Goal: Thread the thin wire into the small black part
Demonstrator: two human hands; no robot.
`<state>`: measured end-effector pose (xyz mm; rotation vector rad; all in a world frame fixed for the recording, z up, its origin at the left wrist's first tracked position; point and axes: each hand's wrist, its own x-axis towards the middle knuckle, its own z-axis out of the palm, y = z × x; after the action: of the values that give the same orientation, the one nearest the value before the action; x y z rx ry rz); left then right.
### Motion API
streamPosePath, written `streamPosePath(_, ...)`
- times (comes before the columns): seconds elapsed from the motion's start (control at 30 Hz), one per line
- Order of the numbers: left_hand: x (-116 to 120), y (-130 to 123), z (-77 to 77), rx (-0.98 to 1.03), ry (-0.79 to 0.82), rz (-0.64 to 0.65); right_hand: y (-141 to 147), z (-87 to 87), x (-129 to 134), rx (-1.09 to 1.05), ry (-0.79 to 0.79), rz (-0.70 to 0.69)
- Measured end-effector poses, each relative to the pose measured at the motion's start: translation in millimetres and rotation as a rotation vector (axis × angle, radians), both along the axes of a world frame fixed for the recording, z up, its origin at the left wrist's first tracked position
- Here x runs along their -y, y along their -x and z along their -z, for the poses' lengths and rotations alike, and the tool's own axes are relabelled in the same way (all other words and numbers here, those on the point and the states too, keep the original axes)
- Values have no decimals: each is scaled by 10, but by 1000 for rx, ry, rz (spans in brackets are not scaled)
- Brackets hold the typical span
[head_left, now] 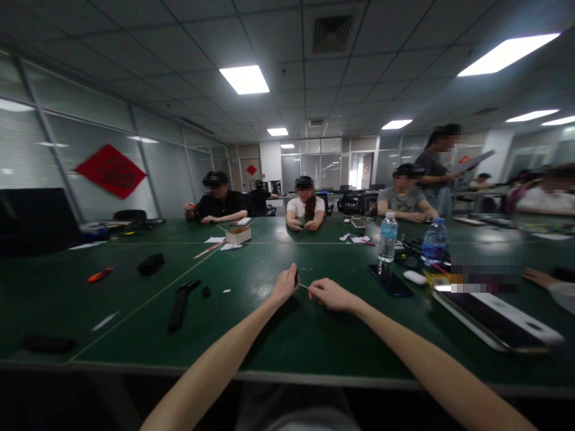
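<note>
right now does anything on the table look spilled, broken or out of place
Nothing clearly stands out. The clear bottle and blue bottle stand upright, and I see no spill or breakage. At most, a small white scrap lies loose on the table, which looks like minor litter.

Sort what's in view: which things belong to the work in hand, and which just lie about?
In use:
- small dark piece, left hand
- thin rod, right hand

Apparently lying about:
- left bottle, right bottle
- dark phone
- small box

Unclear: black T-shaped item
</note>
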<state>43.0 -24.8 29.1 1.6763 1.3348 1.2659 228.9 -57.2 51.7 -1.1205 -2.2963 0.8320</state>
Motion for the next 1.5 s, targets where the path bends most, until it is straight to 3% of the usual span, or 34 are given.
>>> streamPosePath(0.1,2,-19,8,24,31,-42,95,96,-4,-104,274,105)
streamPosePath(0.23,8,-16,16,70,104,-75,208,197,17,-237,409,176)
streamPosePath(0.47,-75,-5,108,76,127,-111,315,330,53,-365,393,218)
streamPosePath(0.6,-107,-25,156,118,159,-108,272,312,-17,-452,383,288)
streamPosePath(0.73,-119,-31,182,184,190,2,41,216,-222,-525,373,376)
streamPosePath(0.87,-114,-10,157,296,250,84,-318,113,-464,-582,220,483)
streamPosePath(1.03,-98,12,110,337,296,143,-719,57,-654,-319,-92,652)
streamPosePath(1.13,-107,11,112,329,280,174,-794,103,-692,-86,-222,607)
streamPosePath(1.3,-103,-6,137,255,251,177,-578,245,-713,122,-289,428)
streamPosePath(1.5,-72,-12,134,149,226,151,-339,328,-743,284,-301,451)
